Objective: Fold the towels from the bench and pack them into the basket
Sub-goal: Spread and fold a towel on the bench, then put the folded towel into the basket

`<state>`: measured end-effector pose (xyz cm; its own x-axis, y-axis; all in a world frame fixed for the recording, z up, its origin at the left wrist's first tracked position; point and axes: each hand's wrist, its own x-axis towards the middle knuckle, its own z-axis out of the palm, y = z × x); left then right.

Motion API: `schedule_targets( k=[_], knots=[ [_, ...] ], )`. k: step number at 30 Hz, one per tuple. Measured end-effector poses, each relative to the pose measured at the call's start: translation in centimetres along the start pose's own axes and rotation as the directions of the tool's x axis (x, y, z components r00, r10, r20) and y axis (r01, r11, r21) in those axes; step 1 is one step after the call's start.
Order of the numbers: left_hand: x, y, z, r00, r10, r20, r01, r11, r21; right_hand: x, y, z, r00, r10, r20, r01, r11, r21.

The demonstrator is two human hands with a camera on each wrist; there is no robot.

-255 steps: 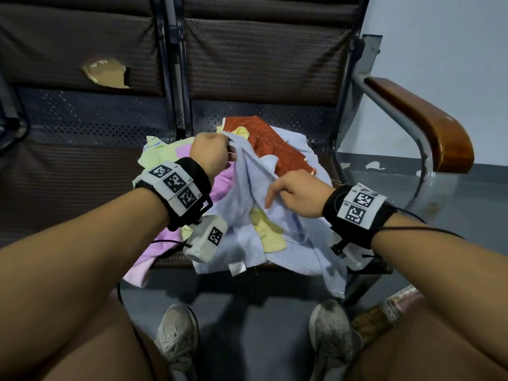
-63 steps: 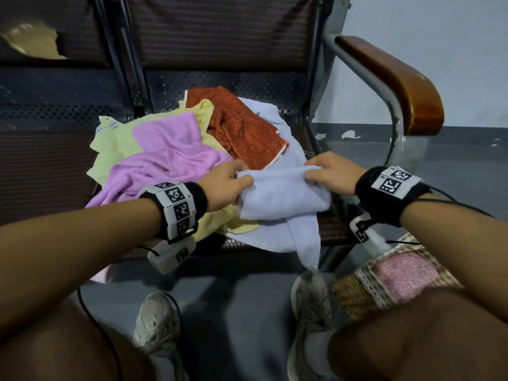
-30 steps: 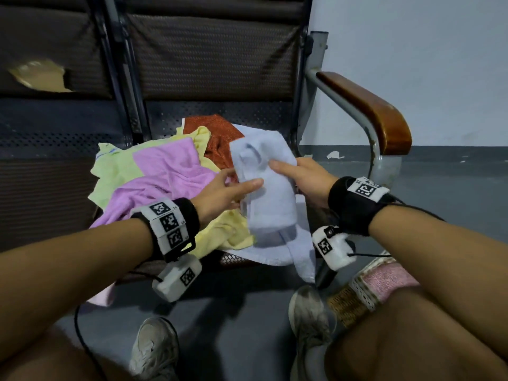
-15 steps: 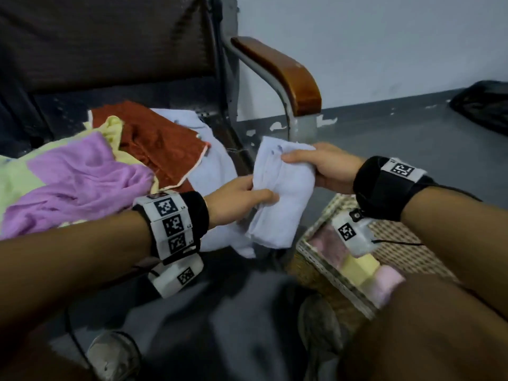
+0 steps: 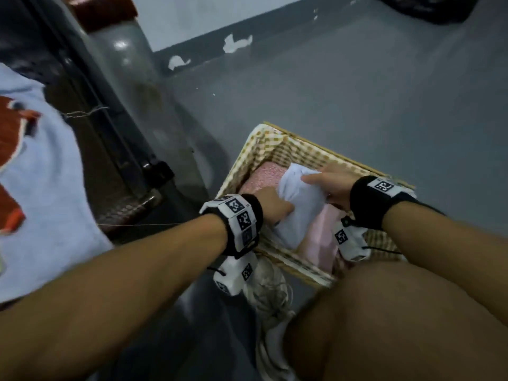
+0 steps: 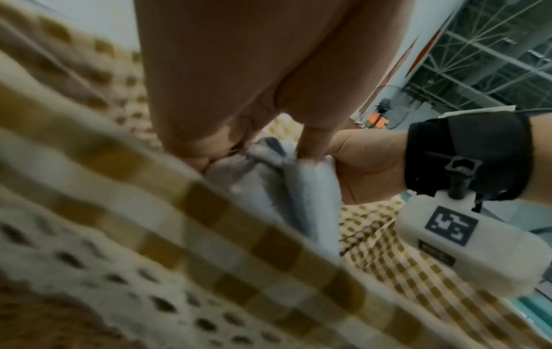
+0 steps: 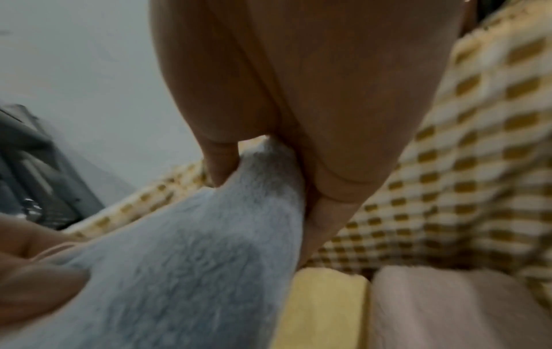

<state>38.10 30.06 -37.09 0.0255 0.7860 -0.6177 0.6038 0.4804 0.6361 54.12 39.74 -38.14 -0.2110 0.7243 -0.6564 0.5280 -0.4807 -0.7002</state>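
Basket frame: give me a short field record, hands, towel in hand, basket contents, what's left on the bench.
left hand: grips the light blue towel at its near-left side
right hand: pinches the towel's far edge
towel position: inside the basket, being set down
basket contents: pink patterned towel, pale pink towel, yellow towel
bench: another light blue towel and a rust-orange one remain, blurred

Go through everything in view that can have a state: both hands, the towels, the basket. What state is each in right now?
Left hand: grips the blue towel's left side.
Right hand: pinches the blue towel's far end.
Blue towel: folded, held partly inside the basket.
Basket: on the floor, partly filled.
Pink towels: folded, packed in the basket.
Yellow towel: folded, packed beside a pink one.
Bench towels: unfolded, not yet packed.
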Motion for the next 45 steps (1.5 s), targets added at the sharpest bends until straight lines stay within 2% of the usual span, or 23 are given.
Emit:
schedule_targets(
  k=[3,6,8,11,15,17,20,25,30,33,36,40,42,45],
  knots=[
    [2.8,0.1,2.0,0.997,-0.067,-0.034,0.069,0.996,0.065,3.1,2.9,-0.5,0.998,0.061,-0.023,-0.062,0.998,-0.018],
    [4.6,-0.6,3.3,0.988,-0.145,-0.062,0.151,0.983,0.108,5.4,5.3,0.0,0.998,0.059,0.031,-0.058,0.998,-0.029],
    [5.4,-1.0,3.8,0.979,-0.200,-0.043,0.203,0.970,0.132,6.5,6.3,0.5,0.998,0.016,0.056,-0.006,0.986,-0.166],
    [5.8,-1.6,3.8,0.969,-0.241,-0.046,0.245,0.959,0.141,7.5,6.7,0.7,0.997,-0.017,0.073,0.050,0.878,-0.476],
    [5.8,-1.5,3.4,0.964,-0.265,-0.010,0.265,0.964,0.017,7.3,5.9,0.8,0.987,-0.133,0.093,0.163,0.787,-0.595],
    [5.3,-1.0,2.7,0.961,-0.276,0.013,0.276,0.960,-0.042,6.3,4.7,0.6,0.980,-0.178,0.087,0.189,0.700,-0.688],
    [3.8,-0.2,0.7,0.979,-0.195,-0.057,0.189,0.978,-0.091,4.1,1.7,0.5,0.976,-0.196,0.091,0.198,0.638,-0.744],
    [-2.0,0.8,-5.6,0.977,-0.009,-0.211,-0.016,0.993,-0.115,-1.8,-5.5,2.9,0.944,-0.165,0.287,0.329,0.575,-0.749],
    [-11.0,-2.0,-13.7,0.940,0.102,-0.324,-0.130,0.989,-0.067,-8.7,-13.9,9.6,0.853,-0.247,0.460,0.522,0.454,-0.722],
    [-17.3,-5.7,-18.2,0.887,0.134,-0.442,-0.135,0.990,0.030,-12.4,-18.6,15.4,0.771,-0.296,0.563,0.628,0.498,-0.598],
    [-23.2,-10.1,-21.1,0.824,0.115,-0.555,-0.058,0.991,0.119,-15.7,-22.2,22.1,0.689,-0.356,0.631,0.712,0.498,-0.495],
    [-29.2,-17.4,-22.1,0.701,0.008,-0.713,0.083,0.992,0.093,-19.1,-24.6,31.6,0.598,-0.388,0.701,0.794,0.407,-0.452],
    [-31.2,-21.1,-22.3,0.683,-0.052,-0.728,0.165,0.983,0.085,-20.2,-25.0,35.5,0.561,-0.405,0.722,0.823,0.362,-0.437],
    [-33.1,-26.0,-22.8,0.649,-0.144,-0.747,0.274,0.960,0.052,-20.7,-24.6,40.3,0.534,-0.396,0.747,0.844,0.295,-0.447]
  ],
)
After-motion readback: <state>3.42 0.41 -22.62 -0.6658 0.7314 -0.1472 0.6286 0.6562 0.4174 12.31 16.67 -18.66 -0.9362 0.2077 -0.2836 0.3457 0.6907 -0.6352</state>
